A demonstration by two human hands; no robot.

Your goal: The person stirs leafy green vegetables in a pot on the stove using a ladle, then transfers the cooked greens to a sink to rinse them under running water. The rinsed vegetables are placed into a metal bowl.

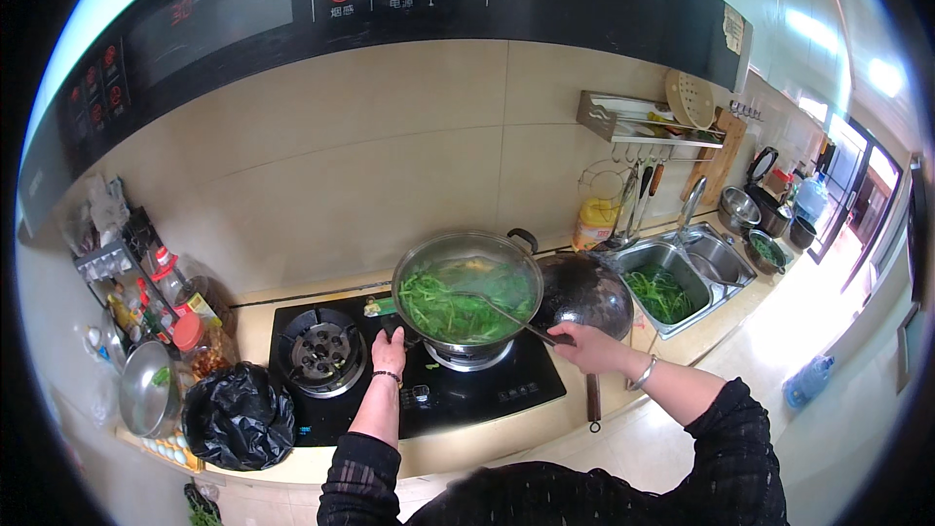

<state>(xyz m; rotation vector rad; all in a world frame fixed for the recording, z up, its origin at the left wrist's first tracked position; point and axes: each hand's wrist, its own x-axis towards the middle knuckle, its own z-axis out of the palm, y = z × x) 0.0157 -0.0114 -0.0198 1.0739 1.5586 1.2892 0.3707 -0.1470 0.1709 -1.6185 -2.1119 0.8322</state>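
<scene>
A steaming metal pot (467,342) with leafy greens (445,303) in liquid stands on the right burner of the black glass gas stove (511,383). My right hand (581,348) grips the dark handle of a metal ladle or spatula (504,313), whose head end dips among the greens. My left hand (388,354) is closed on the pot's dark left handle, partly hidden by the fingers. A dark wok (588,296), seemingly upside down, rests right of the pot, near my right hand; a wooden handle (593,398) juts toward me below it.
Left are an uncovered burner (323,351), a black plastic bag (237,416), a metal bowl (148,389), eggs (174,451) and seasoning jars (201,347). Right are a double sink (705,292) with greens, a yellow container (595,223) and hanging utensils. The range hood (555,0) overhangs the stove.
</scene>
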